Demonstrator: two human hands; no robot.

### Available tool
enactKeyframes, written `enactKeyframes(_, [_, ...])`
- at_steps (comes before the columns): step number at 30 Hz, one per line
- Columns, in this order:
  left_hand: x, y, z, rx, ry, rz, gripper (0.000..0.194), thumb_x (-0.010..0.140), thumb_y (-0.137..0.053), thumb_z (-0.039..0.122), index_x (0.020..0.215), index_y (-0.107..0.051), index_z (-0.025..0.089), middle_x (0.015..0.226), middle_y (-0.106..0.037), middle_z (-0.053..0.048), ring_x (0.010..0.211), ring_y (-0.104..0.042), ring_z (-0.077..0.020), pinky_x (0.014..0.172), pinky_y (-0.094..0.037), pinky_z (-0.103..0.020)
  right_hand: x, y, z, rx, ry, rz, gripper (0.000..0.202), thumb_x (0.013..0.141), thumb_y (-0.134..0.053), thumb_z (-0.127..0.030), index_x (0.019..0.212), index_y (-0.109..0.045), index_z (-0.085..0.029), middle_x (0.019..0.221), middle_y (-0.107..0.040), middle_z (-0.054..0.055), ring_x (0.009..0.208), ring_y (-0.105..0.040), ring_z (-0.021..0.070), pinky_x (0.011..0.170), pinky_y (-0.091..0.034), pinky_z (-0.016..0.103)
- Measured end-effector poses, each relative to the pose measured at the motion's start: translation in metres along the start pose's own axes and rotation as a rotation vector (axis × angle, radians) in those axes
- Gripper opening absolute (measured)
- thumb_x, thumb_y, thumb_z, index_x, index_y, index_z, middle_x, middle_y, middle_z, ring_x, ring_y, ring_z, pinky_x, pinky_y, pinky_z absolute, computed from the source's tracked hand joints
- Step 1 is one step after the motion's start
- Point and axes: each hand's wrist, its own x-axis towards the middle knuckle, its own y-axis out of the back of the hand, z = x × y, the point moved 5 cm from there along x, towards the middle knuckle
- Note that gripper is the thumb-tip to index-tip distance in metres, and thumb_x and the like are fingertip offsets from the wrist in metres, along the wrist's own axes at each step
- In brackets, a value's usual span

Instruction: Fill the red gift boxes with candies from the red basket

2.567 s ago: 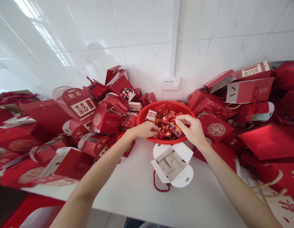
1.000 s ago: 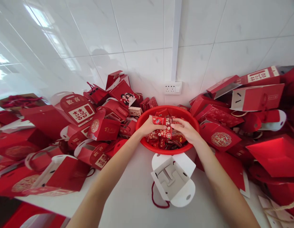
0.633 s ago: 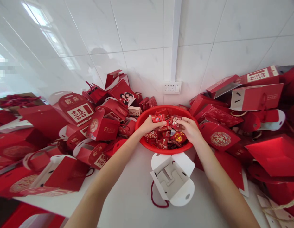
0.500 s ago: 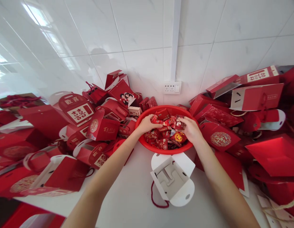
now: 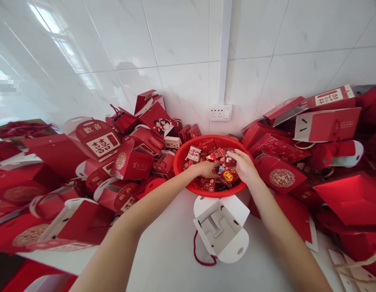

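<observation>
A red plastic basin [image 5: 179, 172] holds a heap of wrapped candies, mostly red. My left hand [image 5: 208, 169] reaches down among them near the middle, thumb and fingers apart, the fingertips partly hidden by the wrappers. At the basin's right side my right hand [image 5: 243, 164] is closed on a dark red candy packet [image 5: 229, 157] with a pale figure on it. Just below that packet lies a round red candy bag [image 5: 229, 176] with a yellow character. In front of the basin stands an open gift box [image 5: 220, 229], white inside, flaps spread, a dark red cord handle at its left.
Red gift boxes crowd the left side [image 5: 99, 144] and the right side [image 5: 282, 178] of the white table [image 5: 163, 251]. Behind the basin rises a tiled wall with a socket [image 5: 220, 112]. A red-and-white packet [image 5: 194, 153] lies in the basin's left part.
My left hand has left the basin's left part, where it pinched a red candy, and moved right and nearer into the heap. The red-and-white packet is uncovered. My right hand stays almost still.
</observation>
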Motion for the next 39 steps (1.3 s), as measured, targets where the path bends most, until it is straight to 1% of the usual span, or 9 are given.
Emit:
enactKeyframes(4, [0.003, 0.002, -0.003, -0.053, 0.012, -0.01, 0.012, 0.072, -0.08, 0.028, 0.081, -0.079, 0.021, 0.085, -0.079, -0.003, 0.082, -0.071, -0.0233, 0.078, -0.05, -0.026, 0.001, 0.0, 0.0, 0.0, 0.015, 0.008, 0.032, 0.066, -0.082, -0.046, 0.076, -0.059, -0.027, 0.072, -0.078, 0.004, 0.064, -0.074, 0.0254, 0.052, -0.057, 0.034])
enactKeyframes(6, [0.001, 0.007, -0.007, -0.094, 0.008, 0.003, 0.009, 0.068, -0.082, 0.027, 0.074, -0.078, 0.021, 0.078, -0.077, 0.0, 0.077, -0.069, -0.0206, 0.072, -0.048, -0.025, 0.001, 0.0, 0.0, 0.003, 0.022, 0.012, 0.032, 0.065, -0.082, -0.048, 0.076, -0.061, -0.027, 0.071, -0.078, 0.003, 0.06, -0.072, 0.0236, 0.051, -0.056, 0.034])
enactKeyframes(13, [-0.006, 0.028, -0.017, -0.193, -0.024, 0.077, 0.027, 0.083, -0.064, 0.038, 0.079, -0.077, 0.015, 0.069, -0.071, -0.001, 0.065, -0.06, -0.0158, 0.064, -0.046, -0.025, -0.001, -0.001, -0.002, 0.024, 0.021, 0.03, 0.028, 0.065, -0.082, -0.045, 0.074, -0.064, -0.026, 0.069, -0.077, 0.003, 0.056, -0.067, 0.02, 0.051, -0.054, 0.031])
enactKeyframes(16, [-0.005, 0.025, -0.017, -0.18, -0.039, -0.011, 0.02, 0.078, -0.063, 0.024, 0.085, -0.08, 0.016, 0.084, -0.078, -0.002, 0.078, -0.066, -0.017, 0.074, -0.049, -0.023, -0.001, -0.001, -0.002, 0.03, 0.018, 0.036, 0.026, 0.064, -0.083, -0.043, 0.072, -0.065, -0.026, 0.067, -0.076, 0.002, 0.055, -0.066, 0.0189, 0.052, -0.054, 0.03])
enactKeyframes(19, [-0.004, 0.017, -0.018, -0.148, -0.027, -0.112, 0.029, 0.073, -0.062, 0.017, 0.094, -0.083, 0.018, 0.096, -0.081, -0.002, 0.087, -0.069, -0.0178, 0.08, -0.05, -0.022, -0.001, -0.001, -0.002, 0.034, 0.02, 0.041, 0.026, 0.062, -0.084, -0.043, 0.071, -0.065, -0.026, 0.065, -0.075, 0.002, 0.055, -0.066, 0.0193, 0.051, -0.054, 0.03])
enactKeyframes(24, [-0.006, 0.011, -0.019, -0.138, -0.002, -0.191, 0.023, 0.066, -0.071, 0.019, 0.085, -0.083, 0.018, 0.081, -0.079, 0.0, 0.073, -0.067, -0.0165, 0.069, -0.048, -0.021, 0.0, -0.001, 0.0, 0.04, 0.019, 0.041, 0.029, 0.06, -0.087, -0.043, 0.068, -0.065, -0.027, 0.064, -0.075, 0.001, 0.055, -0.066, 0.0199, 0.05, -0.054, 0.031])
enactKeyframes(32, [-0.014, 0.047, -0.028, -0.424, -0.03, 0.219, 0.025, 0.078, -0.07, 0.033, 0.092, -0.079, 0.014, 0.087, -0.076, -0.003, 0.077, -0.064, -0.016, 0.071, -0.049, -0.025, 0.003, 0.002, 0.002, 0.051, 0.009, 0.055, 0.029, 0.059, -0.088, -0.042, 0.068, -0.066, -0.025, 0.067, -0.075, 0.003, 0.057, -0.066, 0.021, 0.052, -0.053, 0.033])
enactKeyframes(35, [-0.018, 0.054, -0.035, -0.671, -0.031, 0.382, 0.029, 0.073, -0.076, 0.041, 0.086, -0.076, 0.014, 0.081, -0.072, -0.003, 0.068, -0.059, -0.0137, 0.063, -0.046, -0.025, 0.005, 0.003, 0.003, 0.051, 0.003, 0.06, 0.028, 0.06, -0.087, -0.041, 0.07, -0.066, -0.025, 0.068, -0.074, 0.003, 0.057, -0.066, 0.0209, 0.05, -0.052, 0.033])
enactKeyframes(39, [-0.022, 0.058, -0.034, -0.815, -0.092, 0.479, 0.039, 0.065, -0.085, 0.049, 0.081, -0.074, 0.014, 0.079, -0.07, -0.003, 0.072, -0.059, -0.0141, 0.069, -0.048, -0.026, 0.006, 0.004, 0.004, 0.049, -0.012, 0.05, 0.028, 0.061, -0.087, -0.041, 0.073, -0.067, -0.025, 0.065, -0.07, 0.001, 0.056, -0.065, 0.0205, 0.049, -0.051, 0.032])
